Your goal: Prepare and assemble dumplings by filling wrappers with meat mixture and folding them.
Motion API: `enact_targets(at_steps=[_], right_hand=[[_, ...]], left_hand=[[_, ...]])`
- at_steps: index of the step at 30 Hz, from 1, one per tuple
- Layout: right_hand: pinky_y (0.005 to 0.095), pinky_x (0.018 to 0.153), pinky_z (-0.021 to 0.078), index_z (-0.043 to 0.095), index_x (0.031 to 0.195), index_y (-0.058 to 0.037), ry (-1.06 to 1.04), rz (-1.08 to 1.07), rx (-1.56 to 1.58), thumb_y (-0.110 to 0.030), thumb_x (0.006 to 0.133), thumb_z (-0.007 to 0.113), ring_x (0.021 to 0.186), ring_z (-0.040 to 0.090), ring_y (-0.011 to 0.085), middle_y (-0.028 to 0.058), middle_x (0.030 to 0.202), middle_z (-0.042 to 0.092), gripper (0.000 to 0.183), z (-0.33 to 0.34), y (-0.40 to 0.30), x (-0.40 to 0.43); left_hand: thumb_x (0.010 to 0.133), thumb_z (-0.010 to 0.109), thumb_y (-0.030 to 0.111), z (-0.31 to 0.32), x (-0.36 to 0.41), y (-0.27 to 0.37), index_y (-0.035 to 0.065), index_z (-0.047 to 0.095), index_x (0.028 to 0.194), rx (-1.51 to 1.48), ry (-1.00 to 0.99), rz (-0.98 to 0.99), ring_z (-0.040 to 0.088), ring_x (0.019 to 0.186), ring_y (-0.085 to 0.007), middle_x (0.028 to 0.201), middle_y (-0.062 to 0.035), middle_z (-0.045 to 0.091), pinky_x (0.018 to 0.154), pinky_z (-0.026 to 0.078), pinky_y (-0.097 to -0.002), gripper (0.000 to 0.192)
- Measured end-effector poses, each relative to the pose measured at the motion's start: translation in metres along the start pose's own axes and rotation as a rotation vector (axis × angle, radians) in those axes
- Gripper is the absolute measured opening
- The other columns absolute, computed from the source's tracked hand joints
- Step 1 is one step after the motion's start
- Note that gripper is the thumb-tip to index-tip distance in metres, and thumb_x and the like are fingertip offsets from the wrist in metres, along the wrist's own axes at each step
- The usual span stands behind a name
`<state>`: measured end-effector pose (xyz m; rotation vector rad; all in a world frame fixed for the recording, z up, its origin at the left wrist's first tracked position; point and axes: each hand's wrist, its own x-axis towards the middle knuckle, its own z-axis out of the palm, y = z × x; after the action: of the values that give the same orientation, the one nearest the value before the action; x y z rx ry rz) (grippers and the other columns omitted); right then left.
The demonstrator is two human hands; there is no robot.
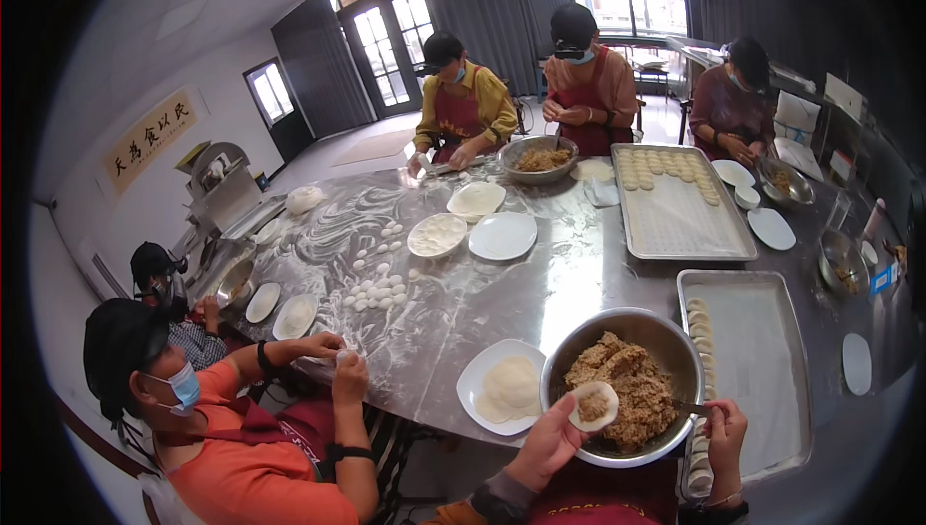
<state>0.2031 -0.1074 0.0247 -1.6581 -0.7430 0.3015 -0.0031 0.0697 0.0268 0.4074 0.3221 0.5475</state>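
Observation:
In my left hand (551,445) lies a round dough wrapper (610,415) topped with a lump of brown filling (592,405). It is over the near left rim of a steel mixing bowl (561,362), which holds a large mass of the same filling (629,380). My right hand (725,427) grips the handle of a metal utensil (693,408) at the bowl's right rim; its far end is hidden in the filling. Left of the bowl, a white plate (481,380) carries a stack of wrappers (512,386). A lined metal tray (759,366) stands to the right with a row of dumplings (700,337).
Beside me on the left, a co-worker (268,445) handles dough near several dough pieces (376,292) on the floured steel table (448,308). More people work across it. A second tray (680,221) of dumplings, plates (503,235) and another filling bowl (539,163) stand farther off.

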Motion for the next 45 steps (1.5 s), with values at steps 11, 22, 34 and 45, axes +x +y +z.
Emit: enact_targets(at_steps=[11,22,34,45], right_hand=[[0.0175,0.042,0.0351,0.055,0.084,-0.0015,0.153,-0.039,-0.099,-0.013,0.089,0.045,0.046,0.04,0.0039,-0.0018,0.055,0.043,0.016,-0.031,0.003,-0.004],[0.0239,0.046,0.0404,0.06,0.089,0.0036,0.078,0.018,-0.133,-0.01,0.085,0.047,0.052,0.048,0.0111,0.0057,0.065,0.054,0.02,0.006,-0.002,-0.012],[0.026,0.049,0.041,0.059,0.094,0.0076,0.195,0.022,-0.198,-0.013,0.084,0.047,0.054,0.051,0.0155,0.009,0.068,0.057,0.025,-0.016,-0.012,-0.015],[0.0226,0.048,0.0402,0.059,0.091,0.0056,0.122,0.071,-0.07,-0.009,0.083,0.047,0.054,0.049,0.0117,0.0064,0.066,0.055,0.021,0.004,0.016,-0.013]], left_hand=[[0.094,0.039,0.021,-0.004,-0.006,-0.006,-0.003,0.037,0.125,-0.063,-0.035,-0.051,0.05,0.11,-0.0249,0.122,-0.0148,0.047,0.093,0.044,-0.0373,0.04],[0.093,0.043,0.023,-0.018,-0.003,-0.022,0.0004,0.041,0.122,-0.197,-0.149,-0.077,0.053,0.106,-0.0185,0.117,-0.0097,0.051,0.091,0.045,-0.0318,0.038],[0.092,0.044,0.028,-0.017,0.0,-0.014,0.002,0.038,0.124,-0.222,-0.223,-0.065,0.052,0.105,-0.0139,0.117,-0.0063,0.05,0.089,0.046,-0.027,0.042],[0.092,0.044,0.029,-0.024,-0.001,-0.015,0.0022,0.037,0.125,-0.15,-0.222,-0.073,0.05,0.107,-0.0129,0.117,-0.0059,0.05,0.093,0.042,-0.0273,0.043]])
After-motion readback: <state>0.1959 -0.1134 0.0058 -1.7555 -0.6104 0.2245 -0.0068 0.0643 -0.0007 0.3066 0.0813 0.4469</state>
